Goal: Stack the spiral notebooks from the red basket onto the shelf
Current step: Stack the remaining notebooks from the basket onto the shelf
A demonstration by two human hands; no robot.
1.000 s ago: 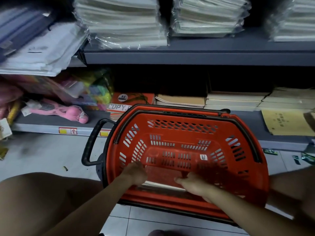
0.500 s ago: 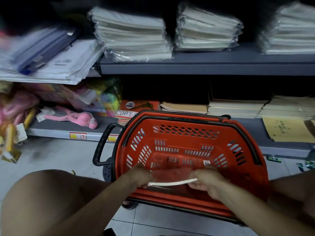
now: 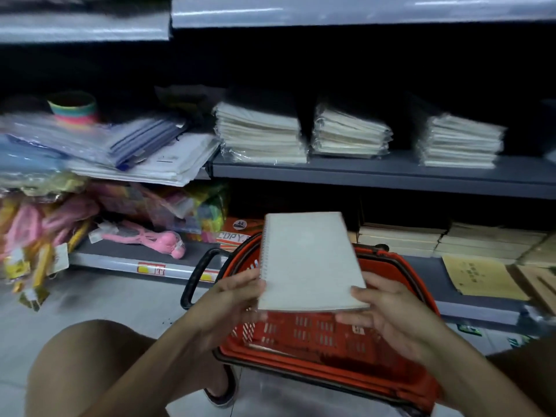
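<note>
A spiral notebook (image 3: pixel 310 260) with a pale grey cover (its wire binding runs down the left edge) is held up above the red basket (image 3: pixel 331 341), the left hand (image 3: pixel 231 299) gripping its near left corner and the right hand (image 3: pixel 388 311) pinching its near right corner, below the shelf (image 3: pixel 376 173) of wrapped stacks (image 3: pixel 261 133).

This is a stationery shop aisle. Grey metal shelves (image 3: pixel 376 173) run across the view, the middle one carrying shrink-wrapped stacks of notebooks (image 3: pixel 260 135) along its front edge. The lowest shelf (image 3: pixel 132 260) bears price labels (image 3: pixel 151 268) on its front lip, with a ream of A4 copy paper (image 3: pixel 237 231) and packaged pink toys (image 3: pixel 144 237). A red shopping basket (image 3: pixel 331 341) stands on the tiled floor (image 3: pixel 105 299).
</note>
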